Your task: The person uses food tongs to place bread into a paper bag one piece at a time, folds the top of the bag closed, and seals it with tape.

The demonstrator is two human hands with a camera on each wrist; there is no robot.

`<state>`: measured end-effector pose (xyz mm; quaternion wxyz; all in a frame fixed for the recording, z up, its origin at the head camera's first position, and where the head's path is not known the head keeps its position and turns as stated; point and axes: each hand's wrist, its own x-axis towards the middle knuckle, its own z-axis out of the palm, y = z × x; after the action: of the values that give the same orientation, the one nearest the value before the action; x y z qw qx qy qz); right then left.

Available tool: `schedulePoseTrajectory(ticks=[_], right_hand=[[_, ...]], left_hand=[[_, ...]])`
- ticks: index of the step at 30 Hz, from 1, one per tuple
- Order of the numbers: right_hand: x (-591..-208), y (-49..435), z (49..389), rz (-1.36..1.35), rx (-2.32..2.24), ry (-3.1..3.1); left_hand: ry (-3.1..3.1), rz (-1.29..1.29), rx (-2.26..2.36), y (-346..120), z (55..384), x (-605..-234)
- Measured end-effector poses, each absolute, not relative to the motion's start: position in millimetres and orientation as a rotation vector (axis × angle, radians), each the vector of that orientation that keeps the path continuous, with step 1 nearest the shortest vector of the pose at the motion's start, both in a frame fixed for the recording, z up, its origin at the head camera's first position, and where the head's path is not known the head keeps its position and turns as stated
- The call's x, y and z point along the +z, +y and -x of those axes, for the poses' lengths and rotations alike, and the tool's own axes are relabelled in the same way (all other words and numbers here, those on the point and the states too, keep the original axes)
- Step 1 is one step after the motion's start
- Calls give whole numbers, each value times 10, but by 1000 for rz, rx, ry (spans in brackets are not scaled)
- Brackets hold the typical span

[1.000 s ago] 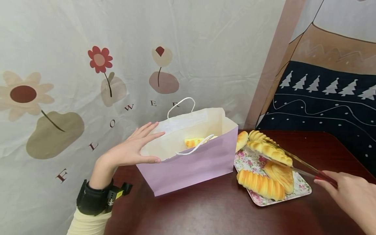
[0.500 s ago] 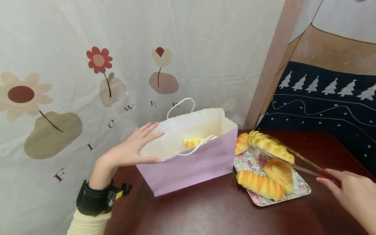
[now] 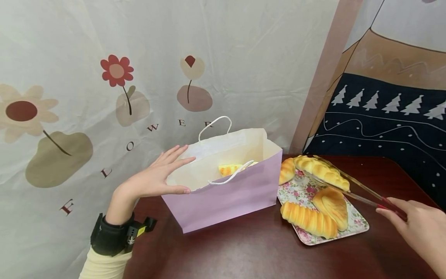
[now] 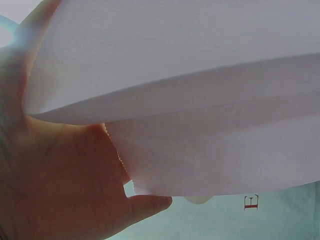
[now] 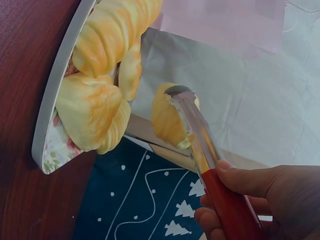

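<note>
In the head view my left hand lies with straight, spread fingers against the left end of a lilac paper bag. The bag stands with its mouth wide, and pieces of bread show inside. On the right, my right hand grips the red handles of metal tongs. Between the arms of the tongs is a long braided bread, above the far part of a floral tray. The right wrist view shows that bread's end apart from the other breads.
On the tray lie a ridged bread roll, a folded pastry and another bread partly behind the bag. White cord handles rise from the bag. A flower-print cloth hangs behind the dark wooden table.
The tongs and the braided bread have shifted slightly right and up from the breads below. My left hand and the bag have stayed in place.
</note>
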<state>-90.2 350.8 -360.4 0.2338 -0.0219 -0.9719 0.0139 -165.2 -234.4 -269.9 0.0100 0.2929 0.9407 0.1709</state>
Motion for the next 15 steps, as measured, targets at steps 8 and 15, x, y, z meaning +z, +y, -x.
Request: schedulePoseTrajectory(ticks=[8,15], right_hand=[[-3579,3487,903,24,90,-2603],[-3532,3425,908,-17,120,-2540]], left_hand=[[2937,-913,532,-2340,1654,-2691],[2931,-925,543,-2344,1647,-2688]])
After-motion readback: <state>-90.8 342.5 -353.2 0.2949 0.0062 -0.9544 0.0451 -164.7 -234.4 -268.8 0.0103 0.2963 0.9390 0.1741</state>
